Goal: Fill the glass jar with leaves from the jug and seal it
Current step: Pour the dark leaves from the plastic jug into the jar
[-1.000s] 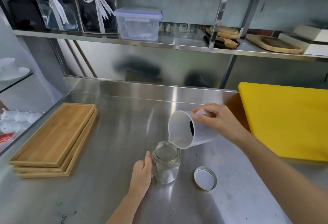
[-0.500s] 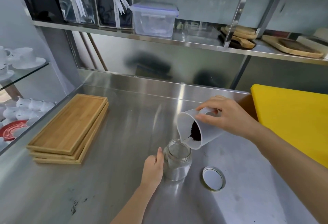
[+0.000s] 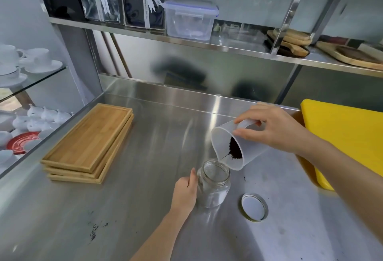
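Note:
A clear glass jar [image 3: 214,184] stands upright and uncapped on the steel counter [image 3: 145,178]. My left hand [image 3: 185,192] wraps its left side. My right hand [image 3: 271,129] grips a translucent white jug [image 3: 234,147], tipped steeply with its spout just above the jar's far right rim. Dark leaves [image 3: 235,150] lie inside the jug and slide toward the spout. The jar's round lid [image 3: 254,207] lies flat on the counter to the right of the jar.
A stack of bamboo trays [image 3: 89,142] sits at the left. A yellow cutting board [image 3: 348,136] lies at the right. Dark crumbs [image 3: 94,231] dot the counter near the front. A shelf above holds a plastic box [image 3: 190,19] and wooden boards [image 3: 290,41].
The jug has tipped further over the jar and the leaves have slid down toward its spout. My left hand stays on the jar. The view has shifted left.

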The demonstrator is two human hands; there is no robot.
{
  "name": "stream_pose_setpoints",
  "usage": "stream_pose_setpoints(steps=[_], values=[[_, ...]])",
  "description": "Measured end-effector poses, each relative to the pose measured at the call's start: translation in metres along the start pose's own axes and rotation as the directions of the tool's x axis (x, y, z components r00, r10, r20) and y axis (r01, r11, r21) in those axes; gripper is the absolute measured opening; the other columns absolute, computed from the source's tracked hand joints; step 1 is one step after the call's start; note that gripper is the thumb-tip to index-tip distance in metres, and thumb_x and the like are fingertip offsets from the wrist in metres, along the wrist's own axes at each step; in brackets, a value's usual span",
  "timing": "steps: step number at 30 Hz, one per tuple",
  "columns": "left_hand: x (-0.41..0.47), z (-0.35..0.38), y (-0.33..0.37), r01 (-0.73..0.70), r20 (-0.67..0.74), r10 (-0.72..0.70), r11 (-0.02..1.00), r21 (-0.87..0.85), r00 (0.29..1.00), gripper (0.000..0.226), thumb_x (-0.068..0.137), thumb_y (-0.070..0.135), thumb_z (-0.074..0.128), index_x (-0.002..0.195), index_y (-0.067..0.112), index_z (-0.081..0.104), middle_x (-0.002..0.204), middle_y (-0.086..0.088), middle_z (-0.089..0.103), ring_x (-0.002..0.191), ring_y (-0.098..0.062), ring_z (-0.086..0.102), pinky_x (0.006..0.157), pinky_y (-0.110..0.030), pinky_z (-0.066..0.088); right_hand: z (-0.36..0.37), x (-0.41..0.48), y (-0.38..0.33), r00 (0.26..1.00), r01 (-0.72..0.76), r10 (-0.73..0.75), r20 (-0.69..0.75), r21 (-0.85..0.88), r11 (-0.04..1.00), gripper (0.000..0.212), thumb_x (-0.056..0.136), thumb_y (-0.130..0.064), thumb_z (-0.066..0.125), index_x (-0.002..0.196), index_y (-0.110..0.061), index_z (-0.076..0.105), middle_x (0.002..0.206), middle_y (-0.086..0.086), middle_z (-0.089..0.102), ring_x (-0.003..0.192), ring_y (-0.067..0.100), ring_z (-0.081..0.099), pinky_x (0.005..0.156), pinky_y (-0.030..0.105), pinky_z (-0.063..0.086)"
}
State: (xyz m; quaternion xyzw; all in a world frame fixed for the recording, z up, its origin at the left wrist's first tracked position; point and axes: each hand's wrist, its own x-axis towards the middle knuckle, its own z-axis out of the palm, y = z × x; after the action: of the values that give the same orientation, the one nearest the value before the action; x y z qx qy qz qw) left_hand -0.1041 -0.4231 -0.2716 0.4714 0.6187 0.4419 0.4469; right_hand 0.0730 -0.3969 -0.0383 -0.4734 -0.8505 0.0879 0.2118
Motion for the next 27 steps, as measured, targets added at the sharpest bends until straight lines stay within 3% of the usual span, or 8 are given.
stream_pose_setpoints(steps=[5,13,27], values=[[0.000,0.001,-0.001,-0.005,0.013,0.005,1.000,-0.007,1.000,0.054,0.095,0.043,0.037,0.053,0.010,0.031,0.054,-0.009,0.032,0.051,-0.018,0.031,0.052,-0.030,0.026,0.004,-0.002,-0.001,1.000,0.007,-0.005,0.025,-0.056,0.998,0.027,0.077,-0.042,0.063,0.096,-0.024,0.068,0.087,-0.011,0.056,0.080,0.015,0.052,0.065,0.023,0.043],[0.000,0.001,-0.002,-0.006,0.008,0.006,1.000,0.017,1.000,0.055,0.096,0.042,0.036,0.048,0.020,0.022,0.044,0.006,0.027,0.043,-0.011,0.024,0.045,-0.024,0.022,0.001,-0.003,-0.004,0.999,0.023,-0.021,0.025,-0.084,0.996,0.024,0.078,-0.040,0.062,0.093,-0.023,0.068,0.086,-0.008,0.060,0.078,0.015,0.050,0.070,0.021,0.033],[-0.001,0.002,-0.001,0.004,0.016,-0.005,1.000,0.029,1.000,0.057,0.096,0.042,0.034,0.045,0.023,0.017,0.042,0.009,0.022,0.040,-0.009,0.018,0.044,-0.026,0.018,-0.002,0.001,-0.019,0.993,0.118,-0.118,0.011,-0.137,0.983,0.020,0.076,-0.032,0.067,0.089,-0.017,0.070,0.077,0.009,0.063,0.074,0.017,0.041,0.066,0.027,0.020]])
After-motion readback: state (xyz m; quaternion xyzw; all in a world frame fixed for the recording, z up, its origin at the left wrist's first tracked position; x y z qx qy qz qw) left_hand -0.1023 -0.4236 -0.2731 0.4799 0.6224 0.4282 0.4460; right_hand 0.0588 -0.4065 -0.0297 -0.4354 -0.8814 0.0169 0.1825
